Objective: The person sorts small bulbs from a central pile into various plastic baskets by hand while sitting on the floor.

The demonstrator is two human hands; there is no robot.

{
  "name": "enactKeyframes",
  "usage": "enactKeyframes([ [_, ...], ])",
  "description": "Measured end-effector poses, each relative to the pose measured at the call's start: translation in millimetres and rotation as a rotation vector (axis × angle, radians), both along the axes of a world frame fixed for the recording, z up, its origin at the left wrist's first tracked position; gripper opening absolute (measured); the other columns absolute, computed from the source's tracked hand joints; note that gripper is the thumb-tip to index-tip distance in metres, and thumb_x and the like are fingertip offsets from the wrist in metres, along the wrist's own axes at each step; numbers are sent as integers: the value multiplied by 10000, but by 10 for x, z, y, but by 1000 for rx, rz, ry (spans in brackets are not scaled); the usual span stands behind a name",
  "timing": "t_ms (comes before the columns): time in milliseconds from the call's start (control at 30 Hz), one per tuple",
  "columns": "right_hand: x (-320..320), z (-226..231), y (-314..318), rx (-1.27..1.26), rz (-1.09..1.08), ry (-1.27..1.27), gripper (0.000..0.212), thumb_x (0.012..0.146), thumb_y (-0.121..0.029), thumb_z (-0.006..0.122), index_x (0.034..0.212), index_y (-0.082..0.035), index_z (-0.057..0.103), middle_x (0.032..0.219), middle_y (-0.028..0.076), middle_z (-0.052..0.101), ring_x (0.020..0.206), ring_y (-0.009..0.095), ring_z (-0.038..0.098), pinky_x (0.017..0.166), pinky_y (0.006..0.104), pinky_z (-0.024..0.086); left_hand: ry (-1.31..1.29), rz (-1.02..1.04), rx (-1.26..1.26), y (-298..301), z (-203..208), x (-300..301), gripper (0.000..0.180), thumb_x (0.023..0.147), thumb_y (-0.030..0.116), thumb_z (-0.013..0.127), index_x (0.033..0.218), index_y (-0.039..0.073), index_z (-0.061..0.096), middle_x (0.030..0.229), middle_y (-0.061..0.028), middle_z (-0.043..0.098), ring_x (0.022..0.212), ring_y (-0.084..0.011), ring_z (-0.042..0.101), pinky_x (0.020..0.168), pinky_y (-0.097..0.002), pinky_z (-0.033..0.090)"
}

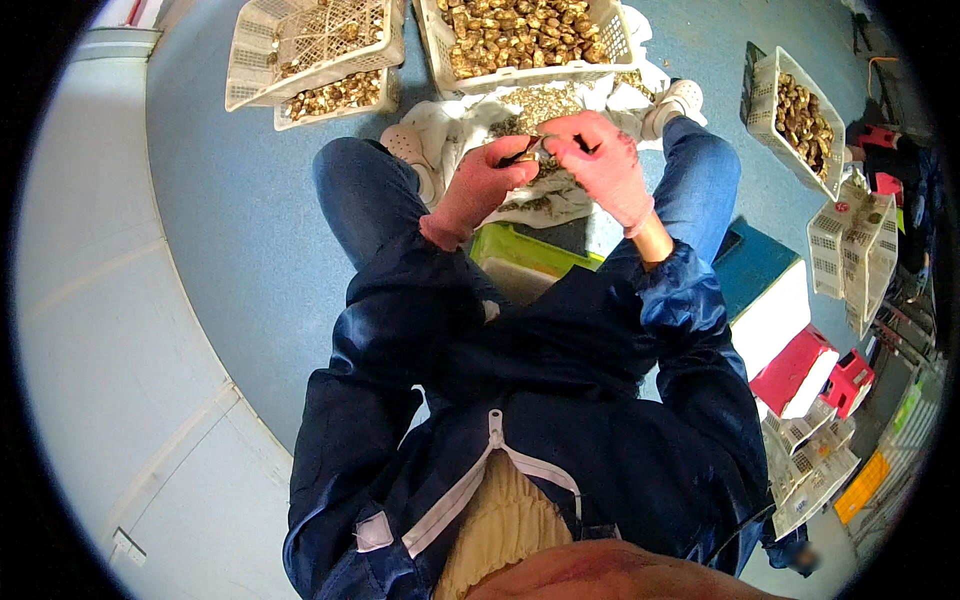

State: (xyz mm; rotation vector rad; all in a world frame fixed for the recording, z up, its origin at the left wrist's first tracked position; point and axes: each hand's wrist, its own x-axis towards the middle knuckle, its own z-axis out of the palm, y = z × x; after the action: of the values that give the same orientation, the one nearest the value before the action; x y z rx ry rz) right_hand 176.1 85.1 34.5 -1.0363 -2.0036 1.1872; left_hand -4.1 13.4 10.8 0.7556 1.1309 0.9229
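Between your knees, over the spread white cloth heaped with small brownish-gold shell pieces (545,105), your two hands meet. Your left hand in its pink knitted glove (487,180) is closed around a small brown shell-like piece (532,152), pinching it near the fingertips so that it sits steady and turned up toward you. Your right hand, also in a pink glove (603,165), is curled shut around what looks like a short dark tool; I cannot tell its exact shape, but its end touches the piece the left hand holds. Holding both hands right above the cloth probably means that whatever drops lands on the pile and not on the blue floor (240,220).

The large white slotted plastic crate full of brown shells (525,35) stands just beyond your white shoes, within easy forward reach. A second, tilted white crate, nearly emptied, (315,45) lies to its left, stacked on another. A lime-green plastic tray (525,250) sits under your lap between your thighs, probably to catch finished pieces. To your right another white crate of shells (800,120) stands well apart.
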Motion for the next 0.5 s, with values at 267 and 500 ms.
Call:
enactKeyframes([
  [267,-21,-31,-22,-38,-27,-7,207,838,-136,665,1034,-77,695,907,81,646,839,180,615,747,301,488,215,-15,53,-19,-98,-8,362,835,94,632,1179,-14,616,1048,-13,634,912,-86,558,807,-242,455],
  [500,-52,-57,-49,-40,-64,-48,197,835,-157,643,1018,-111,699,922,94,647,850,253,628,740,328,503,742,54,343,-29,-67,61,266,767,167,645,1006,52,672,877,-146,659,843,-271,628,747,-365,493],
])
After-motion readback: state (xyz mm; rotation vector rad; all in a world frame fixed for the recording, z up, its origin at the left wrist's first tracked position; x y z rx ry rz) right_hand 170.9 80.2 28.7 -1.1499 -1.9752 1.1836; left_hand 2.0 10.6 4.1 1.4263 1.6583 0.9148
